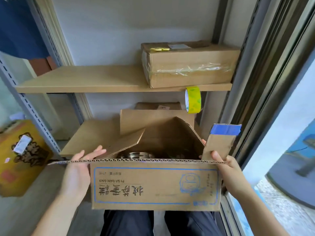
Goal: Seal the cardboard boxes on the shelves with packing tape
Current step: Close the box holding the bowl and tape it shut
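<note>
Yellow tape roll (193, 99) behind open box (153, 184), beneath shelf (85, 80).

Pale grey wall (119, 31) behind tan wooden shelves (81, 80) on grey slotted metal uprights (34, 108). Dark-framed window (279, 92) at right, daylight coming through. Grey floor (34, 201) at lower left.
</note>
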{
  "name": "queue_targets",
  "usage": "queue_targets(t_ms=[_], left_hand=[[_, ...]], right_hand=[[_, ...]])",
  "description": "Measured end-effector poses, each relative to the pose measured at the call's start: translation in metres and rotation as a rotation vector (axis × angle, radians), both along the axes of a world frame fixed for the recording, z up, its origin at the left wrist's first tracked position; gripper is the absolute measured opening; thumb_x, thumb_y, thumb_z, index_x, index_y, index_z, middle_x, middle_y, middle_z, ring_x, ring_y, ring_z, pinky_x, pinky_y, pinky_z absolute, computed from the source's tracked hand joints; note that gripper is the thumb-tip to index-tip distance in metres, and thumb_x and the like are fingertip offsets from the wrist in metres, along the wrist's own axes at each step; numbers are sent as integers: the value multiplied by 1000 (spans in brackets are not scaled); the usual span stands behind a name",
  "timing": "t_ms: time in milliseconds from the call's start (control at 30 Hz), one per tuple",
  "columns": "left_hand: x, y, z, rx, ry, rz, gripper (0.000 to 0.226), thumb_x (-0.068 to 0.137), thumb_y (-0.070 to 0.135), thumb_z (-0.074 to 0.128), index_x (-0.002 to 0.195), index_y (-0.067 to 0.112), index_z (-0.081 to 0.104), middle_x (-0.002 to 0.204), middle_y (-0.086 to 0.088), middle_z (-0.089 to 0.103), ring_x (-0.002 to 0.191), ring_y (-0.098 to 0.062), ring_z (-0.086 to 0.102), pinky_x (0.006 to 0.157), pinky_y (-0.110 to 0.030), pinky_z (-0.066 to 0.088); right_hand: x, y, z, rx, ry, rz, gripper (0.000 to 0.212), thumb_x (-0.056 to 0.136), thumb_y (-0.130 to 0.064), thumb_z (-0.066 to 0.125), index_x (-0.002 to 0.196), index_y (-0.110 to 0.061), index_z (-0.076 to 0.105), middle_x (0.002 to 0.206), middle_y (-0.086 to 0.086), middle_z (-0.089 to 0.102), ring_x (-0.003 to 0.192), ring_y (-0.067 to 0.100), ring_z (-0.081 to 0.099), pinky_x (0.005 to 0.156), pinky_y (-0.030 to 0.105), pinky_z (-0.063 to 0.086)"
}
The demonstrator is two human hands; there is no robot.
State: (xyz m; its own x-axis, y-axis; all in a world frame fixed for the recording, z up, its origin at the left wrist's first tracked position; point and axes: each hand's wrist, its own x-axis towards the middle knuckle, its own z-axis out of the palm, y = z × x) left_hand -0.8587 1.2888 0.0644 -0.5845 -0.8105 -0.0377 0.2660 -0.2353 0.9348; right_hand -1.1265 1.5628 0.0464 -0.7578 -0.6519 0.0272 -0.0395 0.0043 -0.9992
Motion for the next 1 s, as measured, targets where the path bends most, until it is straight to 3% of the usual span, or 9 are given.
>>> queue_targets(t_ms=[100, 167, 267, 333, 467, 567, 667, 867, 1000], left_hand=[[19, -23, 5, -375, 44, 263, 36, 97, 31, 45, 106, 19, 77, 129, 6, 67, 130, -10, 54, 112, -37, 34], [29, -20, 14, -915, -319, 328, 44, 94, 40, 58, 134, 23, 60, 142, 9, 55, 136, -12, 47, 117, -48, 30], [-30, 72, 46, -1661, -356, 547, 49, 88, 50, 56, 130, 24, 60, 136, -6, 57, 131, -31, 48, 113, -62, 24], [-75, 128, 84, -1855, -285, 483, 42, 91, 52, 57, 115, 21, 71, 127, -3, 65, 125, -27, 56, 114, -59, 24], [-133, 123, 102, -1819, -504, 85, 60, 85, 73, 54, 113, 23, 72, 106, 7, 65, 95, -18, 63, 80, -38, 50], [-166, 141, 120, -1829, -582, -40, 51, 82, 76, 49, 95, 32, 70, 82, 11, 62, 72, -12, 60, 55, -27, 43], [-189, 141, 132, -1725, -667, -138, 33, 90, 61, 55, 100, 33, 68, 81, 8, 67, 75, -16, 59, 56, -27, 37], [-203, 110, 142, -1436, -670, -417, 27, 84, 59, 67, 99, 37, 74, 102, 13, 73, 99, -12, 63, 86, -39, 53], [-215, 101, 140, -1298, -625, -468, 14, 82, 48, 74, 87, 35, 75, 84, 14, 72, 81, -9, 65, 76, -40, 55]], right_hand=[[-11, -4, 1, 24, 50, -32, 20, 93, -25, 61, 88, -9, 71, 75, -3, 75, 71, 7, 71, 59, 12, 49], [-17, -4, 2, 5, 89, -61, 23, 82, -35, 71, 89, -13, 74, 86, 4, 76, 81, 17, 73, 63, 20, 53], [-20, -1, 7, -47, 87, -64, 17, 81, -30, 76, 91, -16, 75, 90, 3, 77, 85, 19, 73, 66, 22, 54], [-20, 0, 15, -146, 69, -30, 30, 77, -35, 74, 98, -14, 75, 98, 4, 77, 92, 21, 73, 72, 24, 56], [-21, 1, 36, -255, 91, 63, 42, 64, -47, 85, 95, -19, 79, 99, 9, 77, 92, 24, 74, 76, 26, 56], [-23, -3, 47, -250, 132, 79, 35, 73, -42, 82, 93, -14, 79, 94, 14, 76, 88, 27, 74, 74, 30, 57], [-29, -7, 56, -277, 91, 53, 18, 78, -22, 73, 93, -12, 77, 95, 17, 75, 86, 28, 73, 72, 32, 58], [-38, -16, 59, -236, 13, 86, 19, 76, -27, 76, 90, -15, 78, 96, 15, 76, 87, 28, 73, 74, 34, 60], [-41, -20, 60, -159, 47, 135, 25, 82, -24, 68, 103, -10, 71, 98, 11, 76, 90, 25, 74, 75, 32, 60]])
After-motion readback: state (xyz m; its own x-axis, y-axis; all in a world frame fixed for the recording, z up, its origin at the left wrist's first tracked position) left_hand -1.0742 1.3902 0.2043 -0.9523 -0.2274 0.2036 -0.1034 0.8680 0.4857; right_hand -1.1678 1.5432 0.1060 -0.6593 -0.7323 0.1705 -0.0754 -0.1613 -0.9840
